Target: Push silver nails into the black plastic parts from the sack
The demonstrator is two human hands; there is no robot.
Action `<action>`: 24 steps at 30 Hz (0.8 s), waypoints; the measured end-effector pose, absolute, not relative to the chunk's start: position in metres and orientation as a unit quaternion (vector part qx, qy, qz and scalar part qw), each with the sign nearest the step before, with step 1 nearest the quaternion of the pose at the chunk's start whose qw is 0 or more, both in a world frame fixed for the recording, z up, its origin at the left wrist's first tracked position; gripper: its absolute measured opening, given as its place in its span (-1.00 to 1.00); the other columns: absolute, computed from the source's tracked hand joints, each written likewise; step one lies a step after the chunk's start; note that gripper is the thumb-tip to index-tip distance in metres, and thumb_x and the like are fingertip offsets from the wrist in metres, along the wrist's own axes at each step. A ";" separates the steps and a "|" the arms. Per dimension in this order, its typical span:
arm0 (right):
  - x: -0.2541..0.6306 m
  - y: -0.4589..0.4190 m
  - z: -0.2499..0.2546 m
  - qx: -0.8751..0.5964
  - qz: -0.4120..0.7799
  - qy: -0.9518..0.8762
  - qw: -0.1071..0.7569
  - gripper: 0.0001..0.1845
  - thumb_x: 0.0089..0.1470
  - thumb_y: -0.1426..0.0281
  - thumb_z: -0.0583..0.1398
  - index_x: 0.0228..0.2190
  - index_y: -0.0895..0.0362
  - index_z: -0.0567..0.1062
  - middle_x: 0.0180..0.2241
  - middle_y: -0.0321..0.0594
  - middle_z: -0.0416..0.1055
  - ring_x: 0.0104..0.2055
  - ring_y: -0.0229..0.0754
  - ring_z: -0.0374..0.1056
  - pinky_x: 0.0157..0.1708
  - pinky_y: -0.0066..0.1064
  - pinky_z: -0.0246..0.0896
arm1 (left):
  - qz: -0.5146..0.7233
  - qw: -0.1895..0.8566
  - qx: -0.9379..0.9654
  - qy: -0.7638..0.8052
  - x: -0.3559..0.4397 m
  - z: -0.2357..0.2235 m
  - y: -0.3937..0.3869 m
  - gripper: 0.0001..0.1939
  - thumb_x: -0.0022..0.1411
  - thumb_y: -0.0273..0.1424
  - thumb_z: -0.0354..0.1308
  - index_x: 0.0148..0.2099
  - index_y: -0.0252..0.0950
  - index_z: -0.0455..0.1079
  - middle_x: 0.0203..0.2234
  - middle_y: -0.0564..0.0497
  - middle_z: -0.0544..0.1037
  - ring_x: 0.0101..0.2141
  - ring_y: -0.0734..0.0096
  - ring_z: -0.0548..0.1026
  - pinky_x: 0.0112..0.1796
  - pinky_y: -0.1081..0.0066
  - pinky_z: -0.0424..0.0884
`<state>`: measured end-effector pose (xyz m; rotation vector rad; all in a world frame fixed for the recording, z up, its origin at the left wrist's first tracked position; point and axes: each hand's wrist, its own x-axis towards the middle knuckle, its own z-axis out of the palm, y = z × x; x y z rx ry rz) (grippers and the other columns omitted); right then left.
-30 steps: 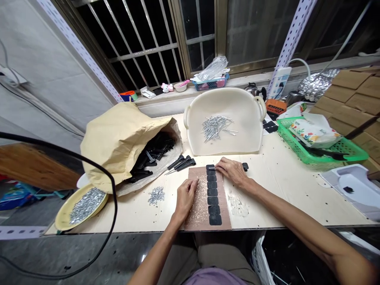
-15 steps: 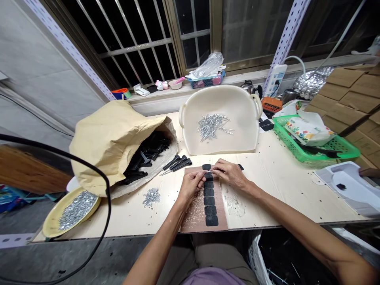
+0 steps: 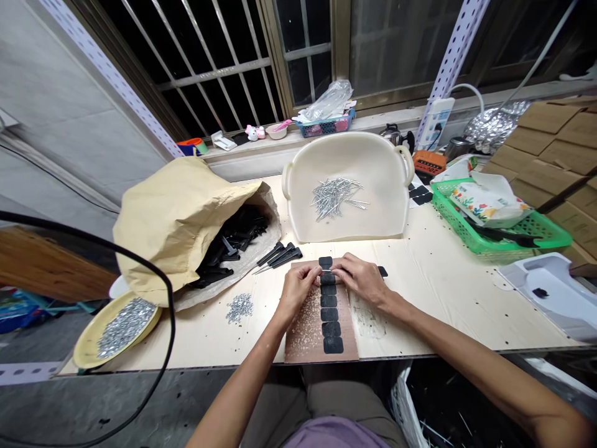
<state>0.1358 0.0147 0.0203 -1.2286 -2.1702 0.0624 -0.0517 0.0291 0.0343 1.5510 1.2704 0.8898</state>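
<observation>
My left hand (image 3: 300, 289) and my right hand (image 3: 362, 278) are both closed in a pinch. Between their fingertips runs a thin silvery metal pin (image 3: 327, 270), small in the view. It lies over a column of black rounded patches (image 3: 329, 314) on a brown board (image 3: 303, 339). Several black-handled spikes (image 3: 282, 255) lie left of the board, beyond my left hand. A small pile of silvery metal pieces (image 3: 239, 308) is on the table nearer me. Behind my hands, a cream plastic basin (image 3: 368, 168) holds a heap of long metal pins (image 3: 333, 196).
A large paper sack (image 3: 163, 211) full of black plastic parts opens toward me. Left of it sits a yellow bowl (image 3: 84, 342) of small metal pieces. On the right are a green basket (image 3: 550, 233), a white tray (image 3: 545, 280) and stacked cardboard boxes (image 3: 550, 146). A black cable (image 3: 170, 311) loops at left.
My hands stay over the same black patch, with fingertips drawn slightly apart along the pin. The whole view has shifted a little; other things keep their places.
</observation>
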 end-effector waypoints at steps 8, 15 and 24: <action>0.134 0.006 0.018 -0.461 -0.012 -0.823 0.333 -0.79 0.21 0.41 0.03 -0.28 0.10 0.47 -0.28 -0.18 0.44 -0.29 -0.23 0.30 -0.34 -0.39 0.08 | 0.253 0.636 0.553 0.475 -0.049 0.044 0.024 -0.58 0.20 0.00 -0.10 -0.44 -0.26 0.13 -0.68 0.24 -0.07 -0.69 0.61 -0.13 -0.68 0.53 -0.14; 0.129 0.006 0.023 -0.474 0.201 -0.777 0.362 -0.81 0.20 0.32 0.05 -0.33 0.08 0.44 -0.34 -0.29 0.39 -0.34 -0.30 0.31 -0.39 -0.49 0.14 | 0.329 0.430 0.673 0.505 -0.048 0.042 0.022 -0.61 0.18 -0.09 -0.01 -0.50 -0.29 0.19 -0.60 0.09 0.25 -0.53 0.50 0.19 -0.54 0.50 0.12; 0.127 -0.004 0.013 -0.479 -0.048 -0.823 0.301 -0.79 0.21 0.40 0.02 -0.33 0.08 0.45 -0.37 -0.24 0.40 -0.35 -0.25 0.27 -0.39 -0.41 0.01 | 0.224 0.712 0.460 0.480 -0.054 0.039 0.026 -0.55 0.06 0.03 0.09 -0.47 -0.26 0.11 -0.73 0.28 -0.06 -0.73 0.68 -0.17 -0.71 0.57 -0.24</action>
